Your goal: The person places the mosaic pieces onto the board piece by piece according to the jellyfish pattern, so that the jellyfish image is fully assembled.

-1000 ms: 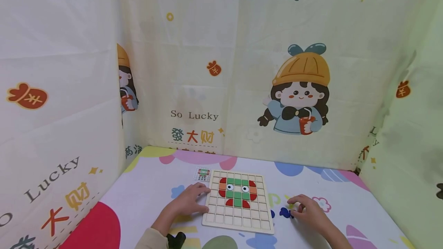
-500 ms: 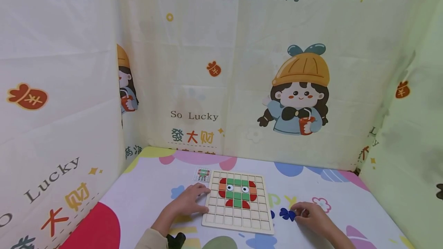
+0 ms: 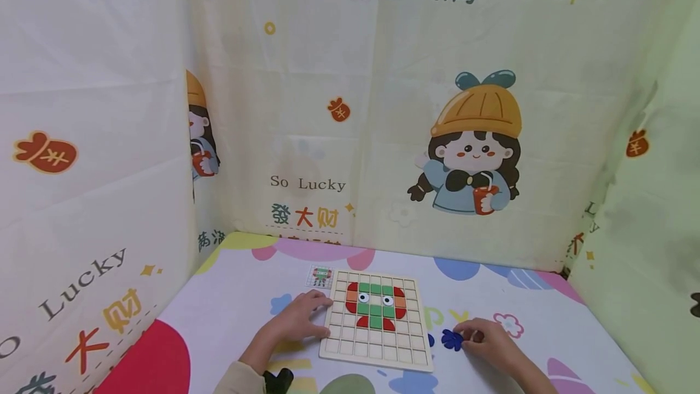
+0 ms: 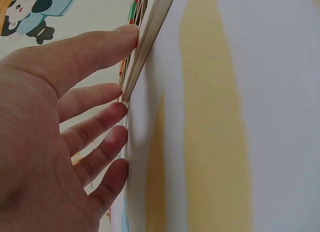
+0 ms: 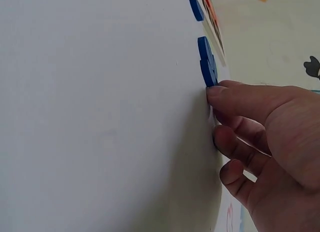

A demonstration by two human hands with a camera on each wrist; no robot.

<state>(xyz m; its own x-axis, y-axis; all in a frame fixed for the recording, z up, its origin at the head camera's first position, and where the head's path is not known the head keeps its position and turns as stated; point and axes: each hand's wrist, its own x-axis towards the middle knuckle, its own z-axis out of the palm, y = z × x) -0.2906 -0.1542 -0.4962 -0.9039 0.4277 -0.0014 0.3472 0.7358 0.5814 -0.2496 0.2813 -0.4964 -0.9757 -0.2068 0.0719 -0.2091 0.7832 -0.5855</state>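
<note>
A square wooden grid board (image 3: pixel 350 345) lies on the patterned table, with red, green and orange tiles and two eye tiles set in its upper middle. My left hand (image 3: pixel 298 318) rests at the board's left edge, thumb and fingertips touching its side, fingers spread and nearly straight in the left wrist view. Right of the board lies a small cluster of dark blue petal-shaped pieces (image 3: pixel 452 340). Bent fingers of my right hand (image 3: pixel 489 342) touch the cluster's right end; whether they pinch a piece is hidden. Another blue piece (image 5: pixel 196 9) lies closer to the board.
A small pattern card (image 3: pixel 319 275) with a similar coloured figure lies at the board's upper left corner. Printed cloth walls (image 3: pixel 383 211) rise behind the table and on both sides. A black object (image 3: pixel 279 380) sits by the left sleeve.
My right hand has come down onto the blue pieces, and its fingers have drawn in. The blue pieces have shifted into a more compact cluster. My left hand and the board stay put.
</note>
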